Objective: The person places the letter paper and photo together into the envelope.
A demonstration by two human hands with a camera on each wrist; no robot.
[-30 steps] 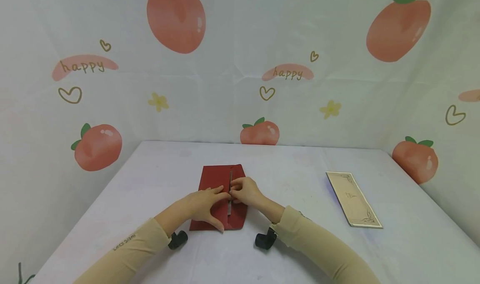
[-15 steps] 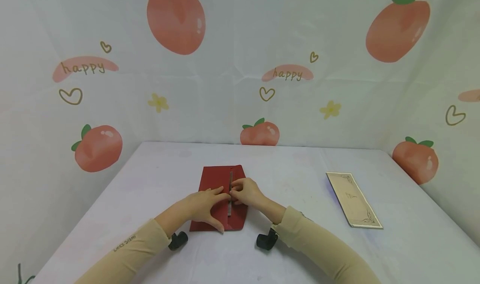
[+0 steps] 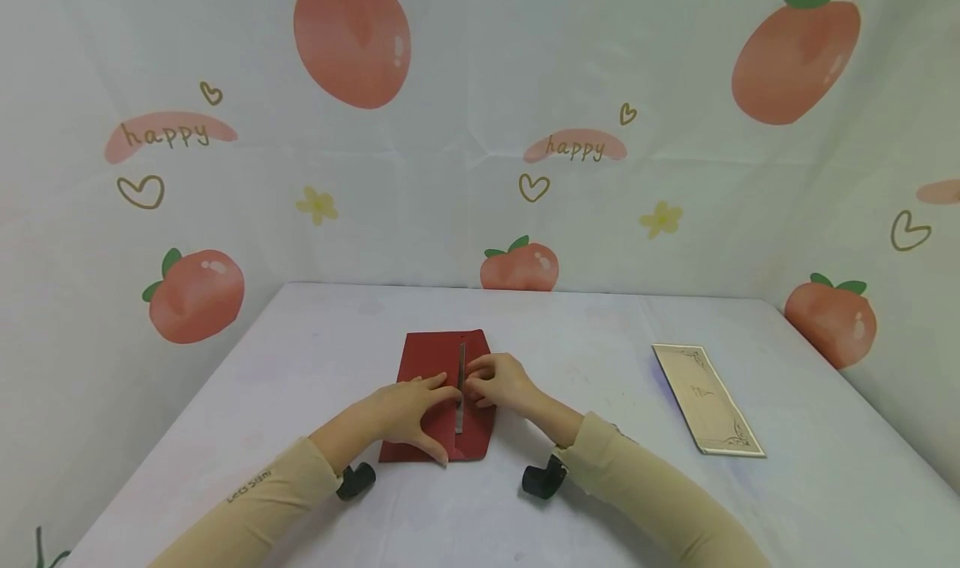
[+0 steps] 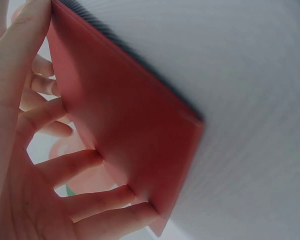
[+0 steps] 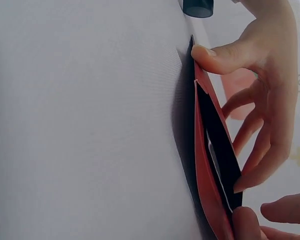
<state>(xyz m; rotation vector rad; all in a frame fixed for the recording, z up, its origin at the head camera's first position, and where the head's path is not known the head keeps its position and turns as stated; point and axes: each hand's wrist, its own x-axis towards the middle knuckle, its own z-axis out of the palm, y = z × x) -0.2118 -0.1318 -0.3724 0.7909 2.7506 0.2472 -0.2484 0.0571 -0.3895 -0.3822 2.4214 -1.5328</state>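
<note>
1. White table point(image 3: 262, 385).
2. Red envelope point(image 3: 433, 351), on the table, mouth point(image 5: 222, 145) parted.
3. Cream card point(image 3: 707, 400), well right of the envelope.
4. Left hand point(image 3: 407, 408), fingers spread on the envelope.
5. Right hand point(image 3: 508, 385), loose, fingers half curled beside the mouth.
6. Pale strip point(image 3: 459, 419), inside the mouth.

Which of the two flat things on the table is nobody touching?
The beige card, lying apart toward the right; the red envelope is the one with the left hand on it.
</note>
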